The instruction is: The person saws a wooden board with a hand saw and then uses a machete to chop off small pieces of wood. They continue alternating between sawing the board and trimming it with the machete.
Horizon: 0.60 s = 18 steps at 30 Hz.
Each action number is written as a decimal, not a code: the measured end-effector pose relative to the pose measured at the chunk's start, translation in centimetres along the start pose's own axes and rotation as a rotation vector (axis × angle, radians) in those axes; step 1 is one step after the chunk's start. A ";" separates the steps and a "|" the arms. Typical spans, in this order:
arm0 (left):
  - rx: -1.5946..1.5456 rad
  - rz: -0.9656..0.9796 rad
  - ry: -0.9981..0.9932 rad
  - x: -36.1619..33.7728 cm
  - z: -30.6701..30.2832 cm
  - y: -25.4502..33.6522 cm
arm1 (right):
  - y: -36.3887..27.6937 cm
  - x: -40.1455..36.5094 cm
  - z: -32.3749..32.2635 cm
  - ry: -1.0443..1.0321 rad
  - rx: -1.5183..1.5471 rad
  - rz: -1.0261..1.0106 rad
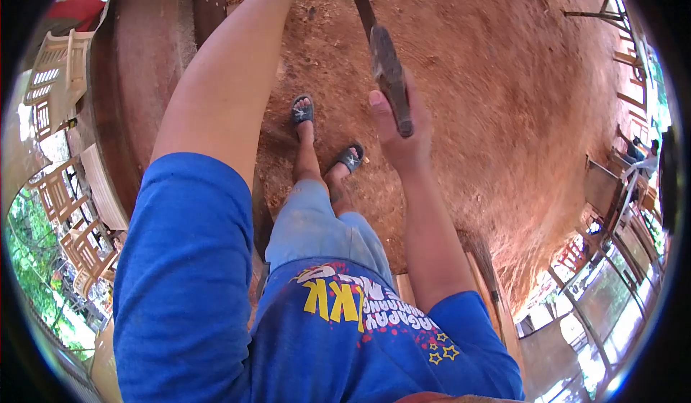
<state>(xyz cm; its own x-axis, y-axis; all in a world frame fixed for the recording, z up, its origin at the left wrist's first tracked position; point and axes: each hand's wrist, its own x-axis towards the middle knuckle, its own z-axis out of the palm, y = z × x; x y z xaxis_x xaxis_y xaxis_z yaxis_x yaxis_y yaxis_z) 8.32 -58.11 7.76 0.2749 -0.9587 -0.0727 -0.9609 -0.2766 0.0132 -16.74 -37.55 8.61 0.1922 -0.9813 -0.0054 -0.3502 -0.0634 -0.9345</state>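
The left hand is cut off past the far top edge. The right hand [403, 133] grips a blurred dark tool [389, 79], whose far end also leaves view.

Single head cam, fisheye, round vignette. Looks steeply down the body: shirt [345, 331] fills the bottom, very close. Feet [324, 137] and dirt floor [504, 79] sit at centre, farther off. Mid-frame, near the lens: right hand [403, 133]. Edges warp heavily.
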 end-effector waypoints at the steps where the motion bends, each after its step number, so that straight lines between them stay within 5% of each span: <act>1: 0.012 -0.002 -0.010 -0.2 0.0 -0.1 | -2.5 0.1 -0.8 -0.039 -0.018 0.067; 5: 0.018 0.015 -0.042 -1.7 -1.9 0.7 | -4.7 -1.3 -2.7 -0.039 -0.032 0.080; 9: 0.007 -0.051 0.013 0.6 0.6 -0.1 | -4.3 -12.3 -7.0 -0.069 -0.218 0.174; 11: -0.027 -0.118 0.045 1.1 1.4 0.0 | -5.6 -19.4 -10.1 -0.084 -0.155 0.384; 13: -0.033 -0.099 0.096 1.0 2.9 -0.4 | -6.6 -21.5 -10.8 -0.050 -0.178 0.350; 15: 0.002 -0.064 0.084 1.8 1.9 -0.6 | -4.7 -19.9 -10.3 -0.088 -0.154 0.337; 17: 0.073 -0.008 -0.050 0.5 0.5 -0.1 | -1.0 -12.4 -6.3 -0.032 -0.307 0.110; 18: 0.012 -0.048 0.050 1.1 1.4 -0.3 | -1.2 -7.0 -3.6 -0.006 -0.232 0.159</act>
<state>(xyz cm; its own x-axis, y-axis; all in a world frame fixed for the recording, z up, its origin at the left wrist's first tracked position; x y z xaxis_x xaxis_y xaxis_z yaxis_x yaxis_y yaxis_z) 8.83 -59.04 6.28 0.3218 -0.9466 -0.0227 -0.9468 -0.3218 -0.0014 -20.93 -31.23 11.01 0.1233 -0.9813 -0.1477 -0.5768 0.0503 -0.8153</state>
